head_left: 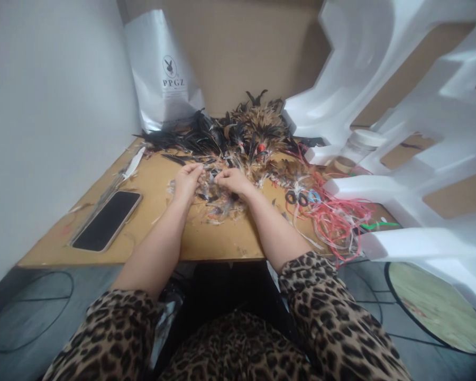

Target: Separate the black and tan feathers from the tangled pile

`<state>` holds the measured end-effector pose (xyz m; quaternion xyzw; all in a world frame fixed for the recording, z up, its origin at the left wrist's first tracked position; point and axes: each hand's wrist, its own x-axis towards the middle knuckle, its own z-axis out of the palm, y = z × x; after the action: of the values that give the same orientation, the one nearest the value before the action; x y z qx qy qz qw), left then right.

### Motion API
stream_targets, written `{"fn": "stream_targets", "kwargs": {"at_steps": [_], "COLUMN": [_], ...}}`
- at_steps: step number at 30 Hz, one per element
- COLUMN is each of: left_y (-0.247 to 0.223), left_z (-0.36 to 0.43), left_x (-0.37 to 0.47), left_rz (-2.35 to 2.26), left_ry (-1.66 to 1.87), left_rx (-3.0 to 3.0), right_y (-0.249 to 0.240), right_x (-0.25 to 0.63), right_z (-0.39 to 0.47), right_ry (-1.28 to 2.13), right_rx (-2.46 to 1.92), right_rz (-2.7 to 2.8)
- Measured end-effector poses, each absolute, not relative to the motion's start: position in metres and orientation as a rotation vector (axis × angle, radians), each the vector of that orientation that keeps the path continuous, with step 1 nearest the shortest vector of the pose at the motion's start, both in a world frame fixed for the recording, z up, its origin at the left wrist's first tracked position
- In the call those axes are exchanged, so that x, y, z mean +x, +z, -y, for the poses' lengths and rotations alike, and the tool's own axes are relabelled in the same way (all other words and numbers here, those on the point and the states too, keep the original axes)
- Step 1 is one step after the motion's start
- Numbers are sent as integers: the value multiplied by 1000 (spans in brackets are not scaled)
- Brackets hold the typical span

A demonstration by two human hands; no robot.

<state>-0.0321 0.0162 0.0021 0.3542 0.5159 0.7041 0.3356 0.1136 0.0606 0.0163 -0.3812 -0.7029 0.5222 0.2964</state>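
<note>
Over a scatter of loose small feathers [218, 209], both hands are held close together above the tabletop. My left hand [187, 182] is closed in a pinch, thumb against fingertips; whatever lies between them is too small to make out. Facing it, my right hand [235, 181] is also pinched, its fingertips among feather bits, and I cannot tell exactly what it grips. Just beyond the hands lies a heap of long black feathers [198, 135]. To its right is a bushy brown feather bunch [262, 124], with a small red thing [261, 148] in front.
A phone [108, 219] lies at left. Black-handled scissors [296, 198] and tangled pink string [337, 217] are at right, near a clear jar [360, 145]. White foam pieces [400, 188] crowd the right side. A silver bag [158, 69] stands behind the wooden table [218, 246].
</note>
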Motion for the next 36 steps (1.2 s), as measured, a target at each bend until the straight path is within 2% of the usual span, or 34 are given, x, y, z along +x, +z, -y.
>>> {"fn": "stream_targets", "kwargs": {"at_steps": [3,6,12,21,26,36], "left_y": [5,7,3,-3,-8,3], "left_z": [-13,-9,-9,-14,-18,-18], "left_x": [-29,-27,-27,-29,-31,-36], "left_rz": [-1433,-1506,-1545,-1546,-1498,-1183], "left_ry": [1824,1766,1612,1639,1702,1825], "left_rx": [1154,1528,1960,1919,1448,797], "right_y": [18,19,18,19,21,31], "right_x": [119,123,126,126,128,142], "right_z": [-63,-66,-71,-70,-72,-72], "right_ry": [1782,1992,2099,2134,1930,952], "right_rx": [-924,-852,-846,-809,-888,-1217], "right_rz": [1624,1466,1360,1354,1445,2158]}}
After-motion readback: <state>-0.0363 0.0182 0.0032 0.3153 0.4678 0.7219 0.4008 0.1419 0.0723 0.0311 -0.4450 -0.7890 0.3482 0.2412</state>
